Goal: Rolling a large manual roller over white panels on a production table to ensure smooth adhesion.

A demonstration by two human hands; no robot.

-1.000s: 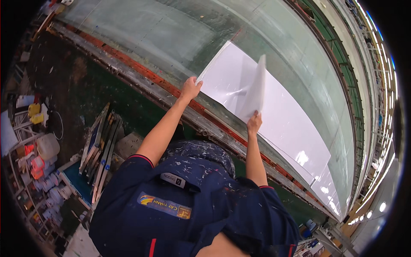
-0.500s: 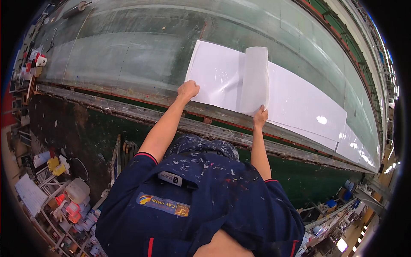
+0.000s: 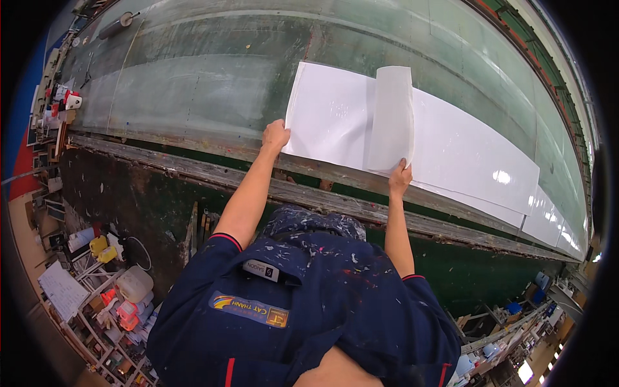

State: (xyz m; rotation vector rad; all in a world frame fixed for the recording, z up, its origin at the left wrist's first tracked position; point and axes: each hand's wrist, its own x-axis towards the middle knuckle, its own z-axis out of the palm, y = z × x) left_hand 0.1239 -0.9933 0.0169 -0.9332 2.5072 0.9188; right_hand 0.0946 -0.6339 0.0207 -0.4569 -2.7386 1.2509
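Observation:
A long white glossy sheet point(image 3: 329, 109) lies on the greenish glass-like tabletop point(image 3: 200, 97). My left hand point(image 3: 276, 135) is closed at the sheet's left edge, by its near corner, with the fingertips on the rim. A pale flap point(image 3: 391, 119), curled over on itself, stands up across the sheet. My right hand point(image 3: 400, 178) pinches the flap's near end, thumb on top. Beyond the flap the white surface carries on to the right, over more white sheets point(image 3: 548, 226). The undersides of the sheets are hidden.
A worn rail point(image 3: 213, 176) runs along the table's near edge. At the far left lies a roller-like cylinder point(image 3: 117, 26) on the table. White and red containers point(image 3: 72, 100) stand at its left end. A cluttered rack point(image 3: 132, 290) with bottles and papers is at lower left.
My left hand has slid a little left, outward to the sheet's edge. The right hand keeps its hold on the flap. The whole view has shifted slightly.

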